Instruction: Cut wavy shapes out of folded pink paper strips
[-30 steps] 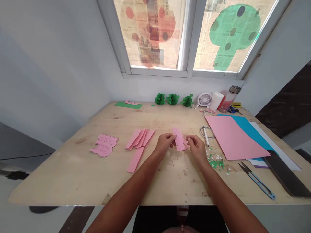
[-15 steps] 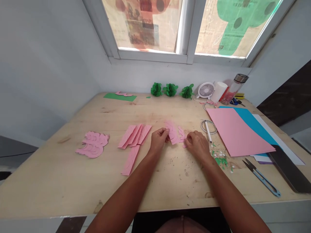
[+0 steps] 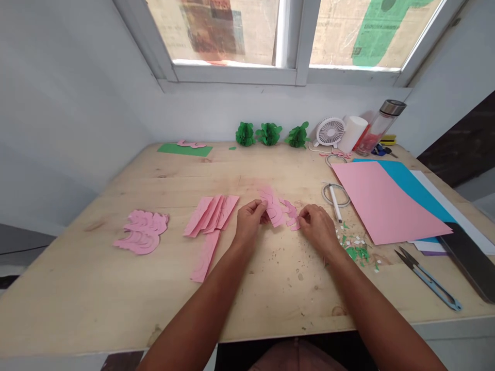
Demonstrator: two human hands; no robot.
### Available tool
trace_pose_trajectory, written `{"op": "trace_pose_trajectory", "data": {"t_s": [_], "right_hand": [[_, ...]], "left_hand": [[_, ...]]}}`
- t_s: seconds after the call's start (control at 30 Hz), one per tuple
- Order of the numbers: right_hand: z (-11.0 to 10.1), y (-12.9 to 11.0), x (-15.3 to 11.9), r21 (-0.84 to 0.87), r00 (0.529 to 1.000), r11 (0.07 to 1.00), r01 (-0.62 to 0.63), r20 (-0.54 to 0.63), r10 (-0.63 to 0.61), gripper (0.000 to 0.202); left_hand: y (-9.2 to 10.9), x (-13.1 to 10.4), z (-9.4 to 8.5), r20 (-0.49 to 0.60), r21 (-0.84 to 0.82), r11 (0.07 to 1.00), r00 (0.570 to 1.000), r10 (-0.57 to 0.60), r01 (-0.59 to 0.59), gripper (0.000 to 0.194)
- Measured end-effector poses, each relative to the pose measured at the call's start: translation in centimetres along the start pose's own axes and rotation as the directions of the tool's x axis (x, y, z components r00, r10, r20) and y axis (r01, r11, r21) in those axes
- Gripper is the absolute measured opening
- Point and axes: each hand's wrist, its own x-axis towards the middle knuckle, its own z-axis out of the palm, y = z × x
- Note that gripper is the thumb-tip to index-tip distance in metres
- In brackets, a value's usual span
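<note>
My left hand (image 3: 250, 220) pinches the edge of a pink paper piece (image 3: 274, 210) marked with curved lines, tilted just above the table. To its right, my right hand (image 3: 317, 226) is closed at the fingertips on a wavy pink paper strip (image 3: 292, 215) with a scalloped outline. The strip is beside the pink piece; whether they are still joined I cannot tell. Left of my left hand lie folded pink paper strips (image 3: 212, 214), with one more pink strip (image 3: 204, 256) below them. Farther left rests a stack of scalloped pink cut-outs (image 3: 141, 232).
On the right are pink paper sheets (image 3: 386, 206), a white pen (image 3: 334, 204), green scraps (image 3: 358, 253), blue-handled snips (image 3: 429, 278) and a dark flat object (image 3: 467, 263). Green paper ornaments (image 3: 269, 134), a small fan (image 3: 330, 132) and a bottle (image 3: 381, 129) stand along the wall.
The view has tipped down slightly. The wavy strip now sits a little farther from the wall side, spread between both hands; my right hand has shifted slightly right, fingers still pinched.
</note>
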Motion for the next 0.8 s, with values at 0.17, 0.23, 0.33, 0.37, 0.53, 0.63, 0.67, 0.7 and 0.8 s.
{"op": "trace_pose_trajectory", "data": {"t_s": [0.17, 0.23, 0.33, 0.37, 0.53, 0.63, 0.67, 0.7, 0.8], "right_hand": [[-0.4, -0.1, 0.1, 0.292, 0.995, 0.951, -0.1, 0.003, 0.103, 0.012], [-0.8, -0.4, 0.2, 0.412, 0.992, 0.903, -0.12, 0.024, 0.12, 0.019], [-1.3, -0.9, 0.3, 0.546, 0.989, 0.825, -0.145, 0.071, 0.127, 0.028], [-1.5, -1.0, 0.2, 0.578, 0.989, 0.802, -0.15, 0.088, 0.122, 0.03], [-1.2, -1.7, -0.1, 0.658, 0.983, 0.735, -0.165, 0.166, 0.072, 0.035], [-0.5, -1.8, -0.4, 0.66, 0.979, 0.731, -0.174, 0.196, 0.055, 0.032], [-0.4, -1.8, -0.4, 0.659, 0.979, 0.732, -0.173, 0.198, 0.052, 0.031], [-0.2, -1.8, -0.5, 0.657, 0.979, 0.735, -0.17, 0.197, 0.05, 0.031], [0.0, -1.8, -0.5, 0.648, 0.981, 0.745, -0.161, 0.187, 0.05, 0.028]], "left_hand": [[-0.2, 0.1, 0.0, 0.008, 0.001, 1.0, 1.0, -0.012, 0.012, 0.028], [-0.3, 0.2, -0.1, 0.013, 0.003, 1.0, 1.0, -0.012, 0.012, 0.029], [-0.4, 0.3, -0.1, 0.02, 0.015, 1.0, 1.0, -0.008, 0.007, 0.032], [-0.4, 0.2, -0.1, 0.024, 0.02, 1.0, 1.0, -0.007, 0.006, 0.033], [-0.2, -0.3, 0.2, 0.073, 0.031, 0.999, 0.997, -0.015, 0.012, 0.039], [0.1, -0.8, 0.5, 0.102, 0.031, 0.999, 0.995, -0.016, 0.013, 0.042], [0.2, -0.9, 0.6, 0.108, 0.031, 0.999, 0.994, -0.016, 0.013, 0.042], [0.3, -1.0, 0.7, 0.113, 0.032, 0.999, 0.993, -0.016, 0.013, 0.043], [0.6, -1.4, 0.9, 0.116, 0.033, 0.999, 0.993, -0.015, 0.011, 0.043]]}}
